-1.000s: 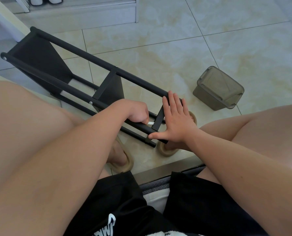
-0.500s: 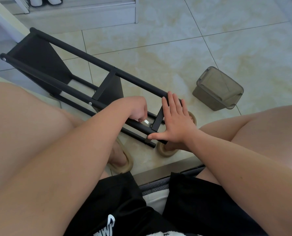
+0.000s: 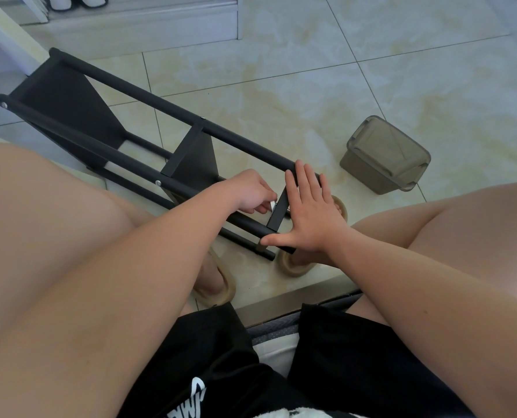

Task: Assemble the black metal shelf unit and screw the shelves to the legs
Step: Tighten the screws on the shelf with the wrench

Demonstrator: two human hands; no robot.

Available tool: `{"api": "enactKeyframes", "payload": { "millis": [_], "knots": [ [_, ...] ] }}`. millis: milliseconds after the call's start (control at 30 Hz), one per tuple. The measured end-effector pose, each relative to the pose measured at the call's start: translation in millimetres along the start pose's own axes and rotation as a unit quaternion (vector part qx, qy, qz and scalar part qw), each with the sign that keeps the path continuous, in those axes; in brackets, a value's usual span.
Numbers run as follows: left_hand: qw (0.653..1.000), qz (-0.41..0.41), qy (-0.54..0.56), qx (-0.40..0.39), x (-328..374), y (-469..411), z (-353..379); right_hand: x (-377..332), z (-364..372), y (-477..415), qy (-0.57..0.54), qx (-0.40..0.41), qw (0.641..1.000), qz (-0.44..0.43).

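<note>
The black metal shelf unit [image 3: 136,116] lies on its side on the tiled floor, long legs running from far left toward me. Two shelves are fixed between the legs; a third shelf [image 3: 278,211] stands at the near end. My right hand [image 3: 307,215] lies flat and open against that near shelf, thumb stretched under the front leg's end. My left hand [image 3: 251,193] is curled beside the shelf, pinching a small light-coloured tool [image 3: 273,205] at the joint with the leg. What kind of tool it is I cannot make out.
A translucent grey lidded box [image 3: 385,153] sits on the floor to the right. My feet in beige slippers [image 3: 293,265] rest under the shelf's near end. A white cabinet base [image 3: 130,22] runs along the back.
My left hand has shifted slightly up and right along the leg, its fingers now at the near shelf's edge. The right hand stays pressed flat.
</note>
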State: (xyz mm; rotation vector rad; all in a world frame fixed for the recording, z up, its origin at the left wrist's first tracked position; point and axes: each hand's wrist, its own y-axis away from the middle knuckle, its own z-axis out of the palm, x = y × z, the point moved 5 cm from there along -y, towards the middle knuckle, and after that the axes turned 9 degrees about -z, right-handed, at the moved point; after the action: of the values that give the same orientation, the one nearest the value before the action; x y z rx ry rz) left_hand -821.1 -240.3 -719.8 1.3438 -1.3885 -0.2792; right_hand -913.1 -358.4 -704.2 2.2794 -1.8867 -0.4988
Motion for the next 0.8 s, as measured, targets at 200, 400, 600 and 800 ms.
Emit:
{"api": "enactKeyframes", "payload": {
  "millis": [200, 400, 600, 800],
  "knots": [
    [0.999, 0.01, 0.017, 0.047, 0.2, -0.3, -1.8, -0.5, 0.1, 0.2, -0.002, 0.0, 1.0, 0.0],
    [0.998, 0.01, 0.037, 0.054, 1.9, 2.9, -4.3, 0.0, 0.8, -0.2, -0.001, 0.0, 1.0, -0.003],
    [0.997, -0.008, 0.058, 0.049, 4.3, 5.8, -3.1, 0.3, 1.5, -0.5, -0.001, 0.003, 1.0, -0.002],
    [0.996, -0.018, 0.071, 0.046, 6.2, 7.6, -4.1, 0.3, 1.9, -0.7, -0.001, 0.004, 1.0, -0.003]
  ]
}}
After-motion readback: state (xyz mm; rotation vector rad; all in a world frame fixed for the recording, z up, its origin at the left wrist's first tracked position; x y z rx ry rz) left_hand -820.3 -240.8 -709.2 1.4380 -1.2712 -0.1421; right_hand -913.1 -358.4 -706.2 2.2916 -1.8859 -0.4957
